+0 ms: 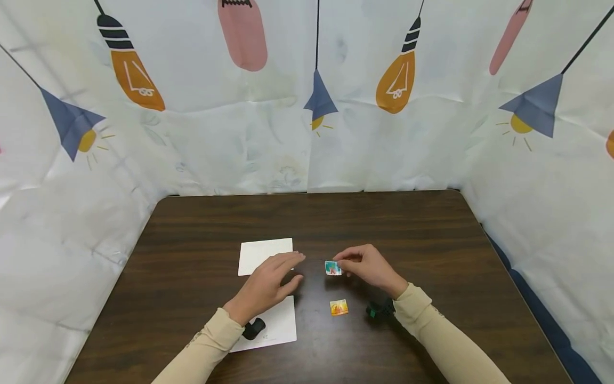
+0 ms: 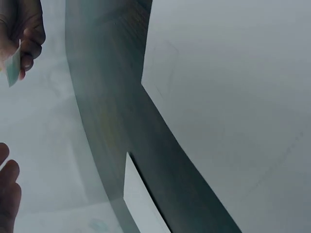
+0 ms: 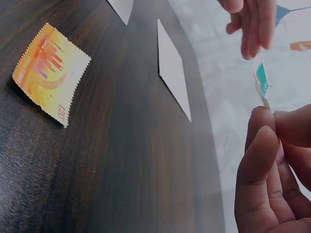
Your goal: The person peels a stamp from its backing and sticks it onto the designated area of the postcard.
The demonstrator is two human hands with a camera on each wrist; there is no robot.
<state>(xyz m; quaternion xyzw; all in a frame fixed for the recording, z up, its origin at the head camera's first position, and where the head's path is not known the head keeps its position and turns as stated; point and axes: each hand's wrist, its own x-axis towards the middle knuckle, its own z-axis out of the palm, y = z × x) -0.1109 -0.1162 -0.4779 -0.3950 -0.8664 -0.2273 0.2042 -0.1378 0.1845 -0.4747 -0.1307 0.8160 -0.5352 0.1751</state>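
Note:
A teal postage stamp [image 1: 332, 268] is pinched between the thumb and fingers of my right hand [image 1: 368, 266], held above the table; in the right wrist view the stamp [image 3: 261, 80] curves slightly. Below it on the table lies an orange-yellow stamp [image 1: 339, 307] with perforated edges, seen large in the right wrist view. My left hand [image 1: 266, 281] hovers with extended fingers and holds nothing. Beneath and beside it are two white papers: a far one [image 1: 256, 253] partly covered by the fingers, and a near one [image 1: 280, 328] partly hidden by the wrist.
The dark wooden table [image 1: 408, 224] has its far edge against a white curtain [image 1: 273, 149] printed with lamps and bulbs. Each wrist wears a dark strapped device, such as the left wrist camera [image 1: 254, 328].

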